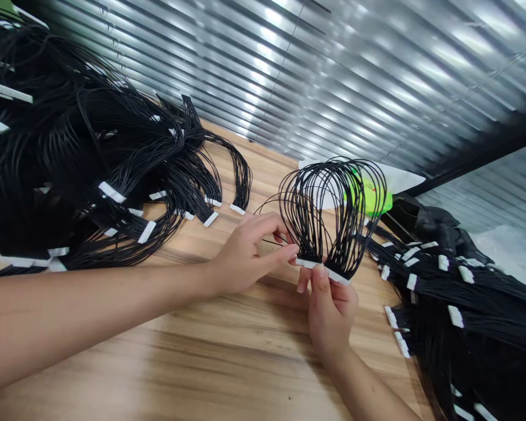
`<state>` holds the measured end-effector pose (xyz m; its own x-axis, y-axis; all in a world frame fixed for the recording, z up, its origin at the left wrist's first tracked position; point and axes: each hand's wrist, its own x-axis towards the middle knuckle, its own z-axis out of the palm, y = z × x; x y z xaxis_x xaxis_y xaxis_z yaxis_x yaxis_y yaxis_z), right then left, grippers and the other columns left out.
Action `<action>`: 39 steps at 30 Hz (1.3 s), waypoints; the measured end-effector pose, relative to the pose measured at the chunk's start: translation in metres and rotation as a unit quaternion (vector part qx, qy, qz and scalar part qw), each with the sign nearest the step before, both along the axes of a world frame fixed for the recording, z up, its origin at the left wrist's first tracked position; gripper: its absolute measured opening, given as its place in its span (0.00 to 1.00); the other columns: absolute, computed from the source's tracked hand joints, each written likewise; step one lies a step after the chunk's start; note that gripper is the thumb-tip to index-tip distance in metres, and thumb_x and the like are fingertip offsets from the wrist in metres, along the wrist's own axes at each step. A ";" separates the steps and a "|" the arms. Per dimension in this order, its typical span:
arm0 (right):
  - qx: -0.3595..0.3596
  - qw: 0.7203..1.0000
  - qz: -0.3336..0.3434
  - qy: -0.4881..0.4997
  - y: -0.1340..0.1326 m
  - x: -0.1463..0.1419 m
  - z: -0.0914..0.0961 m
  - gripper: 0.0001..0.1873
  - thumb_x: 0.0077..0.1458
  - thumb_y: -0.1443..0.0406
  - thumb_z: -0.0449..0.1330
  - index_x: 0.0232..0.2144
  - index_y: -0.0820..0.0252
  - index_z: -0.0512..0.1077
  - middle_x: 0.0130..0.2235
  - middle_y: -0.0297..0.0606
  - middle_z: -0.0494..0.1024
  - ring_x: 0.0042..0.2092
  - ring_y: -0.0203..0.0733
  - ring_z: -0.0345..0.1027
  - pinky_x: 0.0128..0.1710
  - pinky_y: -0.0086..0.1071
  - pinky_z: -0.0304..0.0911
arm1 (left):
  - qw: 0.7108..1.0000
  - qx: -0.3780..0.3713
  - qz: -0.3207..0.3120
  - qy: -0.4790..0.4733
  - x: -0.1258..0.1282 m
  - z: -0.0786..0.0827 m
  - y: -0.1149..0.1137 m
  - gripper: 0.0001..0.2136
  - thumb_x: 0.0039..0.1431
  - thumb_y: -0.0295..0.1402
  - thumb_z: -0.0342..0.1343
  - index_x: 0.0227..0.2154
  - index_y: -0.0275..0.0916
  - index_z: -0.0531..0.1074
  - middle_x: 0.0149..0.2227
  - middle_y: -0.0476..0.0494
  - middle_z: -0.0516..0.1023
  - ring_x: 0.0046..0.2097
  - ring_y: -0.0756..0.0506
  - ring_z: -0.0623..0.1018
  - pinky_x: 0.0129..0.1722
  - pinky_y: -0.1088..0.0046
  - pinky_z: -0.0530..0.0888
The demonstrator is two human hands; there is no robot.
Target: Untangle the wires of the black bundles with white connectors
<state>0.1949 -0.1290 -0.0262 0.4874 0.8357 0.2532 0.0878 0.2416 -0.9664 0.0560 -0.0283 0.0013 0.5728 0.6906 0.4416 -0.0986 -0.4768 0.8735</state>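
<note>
A wire harness (pixel 333 216) of many thin black wires loops upward from a long white connector (pixel 337 276). My right hand (pixel 331 313) grips this connector from below, thumb on its near face. At the connector's left end, my left hand (pixel 249 251) is closed, thumb and index finger pinching a thin black wire; its end is hidden by the fingers. One stray wire (pixel 267 203) arcs out to the left above that hand. The harness is held above the wood-grain table (pixel 228 356).
A big heap of black harnesses (pixel 83 140) with white connectors covers the left side. More harnesses (pixel 477 310) lie at the right edge. Behind the held loops are a bright green object (pixel 379 202) and a white sheet (pixel 403 177). A ribbed metallic wall (pixel 263 76) borders the table.
</note>
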 end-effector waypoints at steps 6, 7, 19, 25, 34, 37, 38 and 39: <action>0.018 0.999 -0.006 0.028 0.002 -0.001 0.004 0.08 0.58 0.61 0.60 0.28 0.58 0.72 0.27 0.33 0.78 0.22 0.32 0.62 0.24 0.30 0.58 | 0.988 -0.105 0.012 -0.113 0.001 -0.004 0.002 0.07 0.64 0.32 0.48 0.30 0.39 0.66 0.33 0.49 0.69 0.40 0.49 0.70 0.44 0.73 0.66; 0.024 0.999 -0.011 0.037 0.003 -0.002 0.005 0.08 0.58 0.61 0.60 0.28 0.58 0.72 0.29 0.34 0.79 0.22 0.32 0.61 0.24 0.30 0.58 | 0.984 -0.120 0.026 -0.130 0.002 -0.005 0.003 0.07 0.63 0.31 0.48 0.29 0.39 0.66 0.33 0.49 0.69 0.40 0.49 0.70 0.44 0.74 0.66; 0.027 0.997 -0.030 0.064 0.005 -0.002 0.008 0.09 0.56 0.60 0.61 0.27 0.59 0.71 0.32 0.39 0.82 0.21 0.31 0.60 0.23 0.30 0.59 | 0.938 -0.247 0.141 -0.198 0.008 -0.006 0.016 0.04 0.55 0.32 0.47 0.27 0.39 0.63 0.29 0.49 0.71 0.37 0.49 0.71 0.39 0.73 0.66; 0.027 0.998 -0.032 0.044 0.004 -0.004 0.009 0.09 0.56 0.59 0.62 0.29 0.58 0.72 0.26 0.34 0.77 0.21 0.32 0.60 0.23 0.30 0.57 | 0.921 -0.309 0.028 -0.233 0.005 0.007 0.006 0.06 0.57 0.32 0.41 0.24 0.41 0.55 0.18 0.53 0.61 0.24 0.50 0.67 0.30 0.72 0.67; 0.015 0.999 0.022 0.042 0.000 -0.004 0.006 0.09 0.56 0.58 0.61 0.30 0.57 0.74 0.25 0.34 0.77 0.22 0.34 0.64 0.22 0.30 0.59 | 0.942 -0.303 0.057 -0.131 0.007 -0.004 0.031 0.09 0.64 0.38 0.48 0.31 0.40 0.66 0.15 0.58 0.53 0.18 0.54 0.54 0.17 0.79 0.54; -0.005 0.996 0.066 0.059 -0.001 -0.004 0.005 0.10 0.56 0.57 0.61 0.32 0.57 0.74 0.22 0.34 0.76 0.22 0.37 0.66 0.22 0.31 0.62 | 0.973 -0.199 0.074 -0.091 0.006 -0.018 0.036 0.09 0.61 0.40 0.53 0.37 0.40 0.70 0.24 0.52 0.68 0.26 0.52 0.69 0.26 0.78 0.67; -0.011 0.995 0.079 0.064 -0.001 -0.003 0.005 0.11 0.56 0.57 0.60 0.32 0.58 0.74 0.22 0.34 0.76 0.22 0.38 0.67 0.22 0.32 0.63 | 0.983 -0.150 0.080 -0.068 0.006 -0.022 0.037 0.11 0.61 0.41 0.53 0.39 0.39 0.71 0.30 0.49 0.74 0.33 0.50 0.74 0.33 0.76 0.72; -0.015 0.993 0.094 0.068 -0.002 -0.003 0.005 0.11 0.56 0.56 0.60 0.32 0.58 0.74 0.21 0.34 0.76 0.21 0.38 0.67 0.22 0.33 0.64 | 0.990 -0.102 0.089 -0.038 0.005 -0.025 0.037 0.11 0.61 0.41 0.53 0.41 0.39 0.71 0.37 0.46 0.76 0.40 0.47 0.75 0.41 0.72 0.73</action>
<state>0.1919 -0.1308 -0.0216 0.3505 0.9212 0.1690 -0.0883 0.2122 -0.9732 0.0609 0.0086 -0.0236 0.4047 0.8569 0.3192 -0.0976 -0.3066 0.9468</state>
